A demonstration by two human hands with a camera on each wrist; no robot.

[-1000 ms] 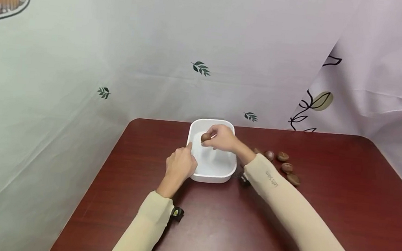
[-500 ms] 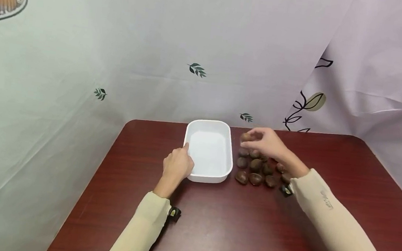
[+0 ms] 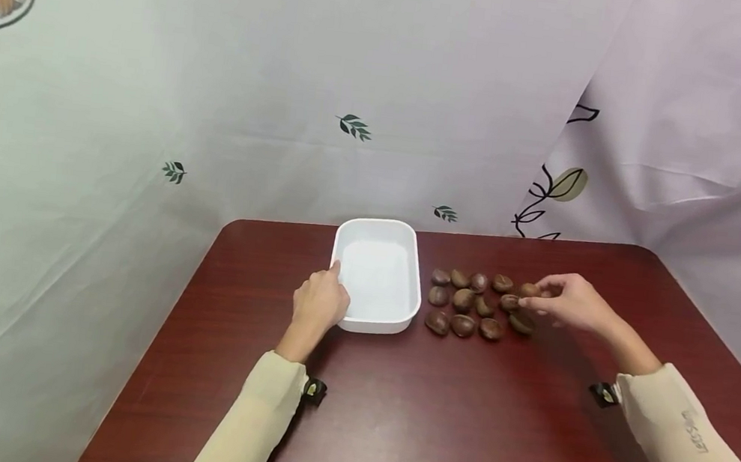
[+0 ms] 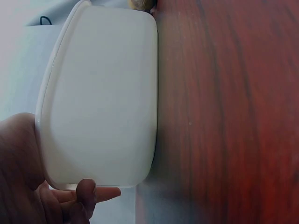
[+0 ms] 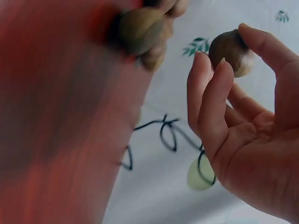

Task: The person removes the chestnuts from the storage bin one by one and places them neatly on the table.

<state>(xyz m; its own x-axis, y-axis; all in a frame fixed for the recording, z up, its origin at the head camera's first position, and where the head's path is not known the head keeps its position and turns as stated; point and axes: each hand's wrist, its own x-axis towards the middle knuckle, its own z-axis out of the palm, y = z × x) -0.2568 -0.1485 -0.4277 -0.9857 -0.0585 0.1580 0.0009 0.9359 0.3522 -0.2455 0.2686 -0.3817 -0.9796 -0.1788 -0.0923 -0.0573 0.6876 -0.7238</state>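
Observation:
My left hand (image 3: 320,298) grips the near-left rim of a white rectangular container (image 3: 372,321), whose bare inside floor shows in the head view. In the left wrist view, fingertips (image 4: 86,191) curl at the end of the container's outer wall (image 4: 100,102). At the right end of the far row, my right hand (image 3: 573,303) pinches a brown chestnut (image 3: 530,290) between thumb and fingers. The right wrist view has this chestnut (image 5: 229,51) held at the fingertips, apart from the others. Several more chestnuts (image 3: 463,299) lie in rough rows between the container and my right hand.
Everything stands on a dark red wooden table (image 3: 405,415). A pale curtain (image 3: 277,86) with leaf prints hangs right behind the table's far edge. Dark wrist devices (image 3: 604,394) sit at both cuffs.
My right hand has carried a chestnut from over the container, past the other chestnuts, to the right end of their far row. The left hand stays at the container's rim.

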